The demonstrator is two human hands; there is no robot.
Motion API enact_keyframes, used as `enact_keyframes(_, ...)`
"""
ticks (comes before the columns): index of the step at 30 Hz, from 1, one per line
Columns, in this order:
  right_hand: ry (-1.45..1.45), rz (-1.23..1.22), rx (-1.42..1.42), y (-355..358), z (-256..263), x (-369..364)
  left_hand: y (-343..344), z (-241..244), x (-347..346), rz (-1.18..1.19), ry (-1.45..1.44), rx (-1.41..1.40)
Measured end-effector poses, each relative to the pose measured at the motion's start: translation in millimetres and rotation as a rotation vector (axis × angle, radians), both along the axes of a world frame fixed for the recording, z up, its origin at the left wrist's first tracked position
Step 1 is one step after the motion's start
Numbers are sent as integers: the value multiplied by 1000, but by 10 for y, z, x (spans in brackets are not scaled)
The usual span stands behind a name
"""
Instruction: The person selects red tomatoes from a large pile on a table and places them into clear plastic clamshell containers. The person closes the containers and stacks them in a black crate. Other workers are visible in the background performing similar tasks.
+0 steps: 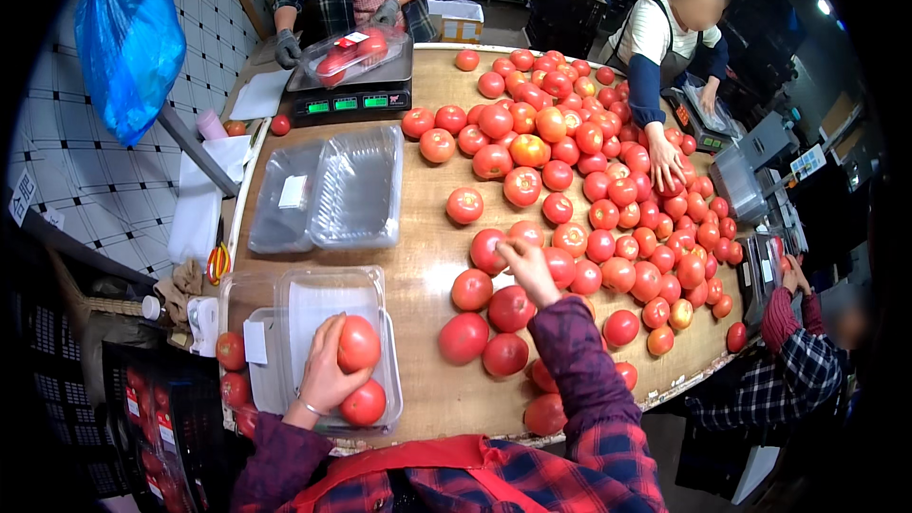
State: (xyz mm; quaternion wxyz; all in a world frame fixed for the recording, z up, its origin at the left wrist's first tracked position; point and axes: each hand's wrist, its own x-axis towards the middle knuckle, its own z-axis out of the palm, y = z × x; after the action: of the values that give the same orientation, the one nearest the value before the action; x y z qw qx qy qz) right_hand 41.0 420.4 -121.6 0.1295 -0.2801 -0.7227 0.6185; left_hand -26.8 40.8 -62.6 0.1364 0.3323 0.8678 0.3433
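A red tomato (358, 343) is in my left hand (326, 374), held over a clear plastic clamshell tray (385, 370) with a white liner. Just below that hand, a second tomato (363, 402) lies in the tray. My right hand (531, 272) is among the loose tomatoes, its fingertips at the right side of one tomato (487, 251); whether they grip it is not clear. Several large tomatoes (463, 338) lie near my right forearm. Beyond the tray stands another open clear clamshell (356, 189) with a white label on its lid.
A wide pile of tomatoes (570, 128) covers the table's right side. At the far edge, a gloved person handles a packed clamshell (353, 53) on a digital scale (349, 96). Another person's hand (666, 160) reaches into the pile. Scissors (219, 262) lie at left, above a black crate (164, 434).
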Motion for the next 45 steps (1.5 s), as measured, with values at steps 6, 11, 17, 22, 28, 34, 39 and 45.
enact_keyframes(6,-133,-192,725,1049,7,-1225,60,20,20,27,-87,-39)
enact_keyframes(11,-330,-283,892,1364,107,-2158,-28,29,307,179,-118,-28)
enact_keyframes(17,-420,-284,1060,1506,-185,-2511,23,-2,465,227,-161,12)
enact_keyframes(22,31,-336,620,1519,-165,-2289,-34,-49,474,213,-240,75)
enact_keyframes(28,517,30,-851,419,597,-1536,-136,-7,433,231,-163,-1)
enact_keyframes(34,394,217,-1284,-643,730,-1089,-273,87,544,201,-174,20)
enact_keyframes(39,351,436,-1486,-1370,786,-797,-454,147,703,180,-145,66)
enact_keyframes(45,259,579,-1143,-1812,891,-717,-626,99,804,162,-100,87)
